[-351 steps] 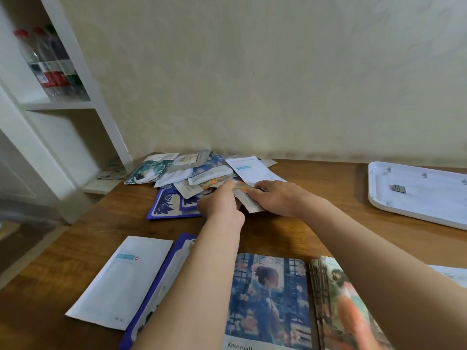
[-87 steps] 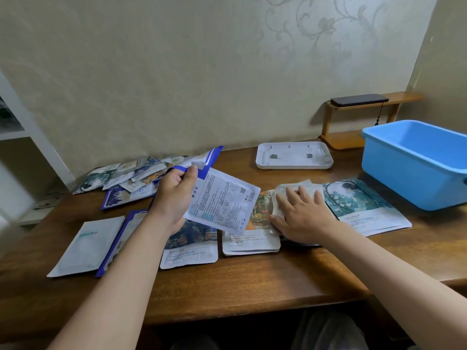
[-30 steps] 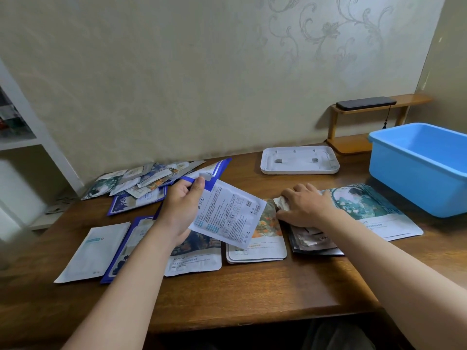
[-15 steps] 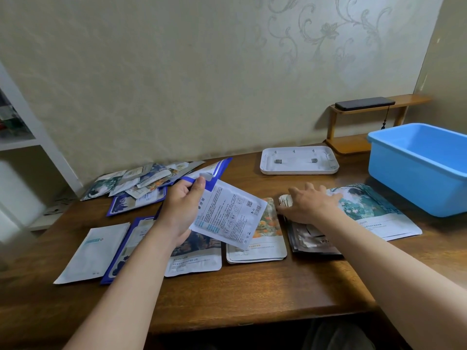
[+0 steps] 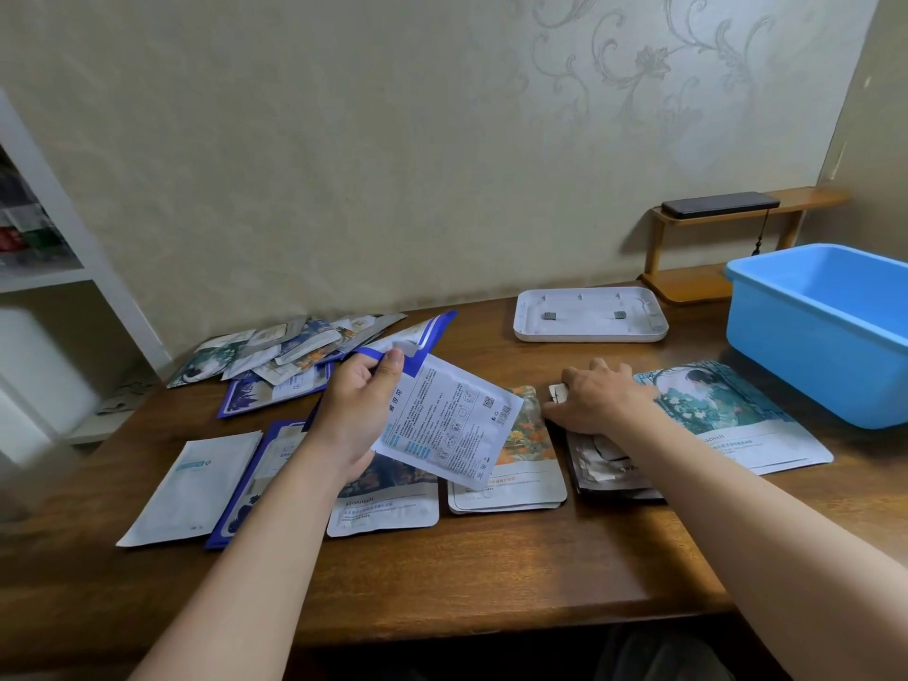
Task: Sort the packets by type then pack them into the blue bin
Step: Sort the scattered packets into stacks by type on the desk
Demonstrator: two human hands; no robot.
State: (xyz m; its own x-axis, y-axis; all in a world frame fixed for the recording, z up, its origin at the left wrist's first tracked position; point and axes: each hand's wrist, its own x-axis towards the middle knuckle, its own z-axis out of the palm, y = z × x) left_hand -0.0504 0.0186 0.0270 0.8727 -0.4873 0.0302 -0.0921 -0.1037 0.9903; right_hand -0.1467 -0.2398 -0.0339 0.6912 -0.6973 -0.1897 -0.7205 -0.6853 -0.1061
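My left hand (image 5: pixel 361 415) holds up a white and blue packet (image 5: pixel 442 415) with its printed back facing me, plus a blue-edged one behind it. My right hand (image 5: pixel 597 403) rests palm down on a dark packet stack (image 5: pixel 607 466), fingers touching a small silvery packet (image 5: pixel 557 391). Sorted stacks lie in a row along the table: a white packet (image 5: pixel 194 484), a blue-edged packet (image 5: pixel 250 489), a dark-blue picture packet (image 5: pixel 385 503), an orange-flower packet (image 5: pixel 516 474) and a green picture packet (image 5: pixel 727 415). An unsorted heap (image 5: pixel 285 351) lies at the back left. The blue bin (image 5: pixel 825 331) stands at the right.
A white tray (image 5: pixel 589 317) sits upside down near the wall. A small wooden shelf (image 5: pixel 727 223) with a dark phone stands behind the bin. White shelving (image 5: pixel 44 267) is at the left. The table's front edge runs just below the stacks.
My right hand has shifted a little on the dark stack and flattened over the small silvery packet. My left hand keeps the white and blue packet raised in the same place.
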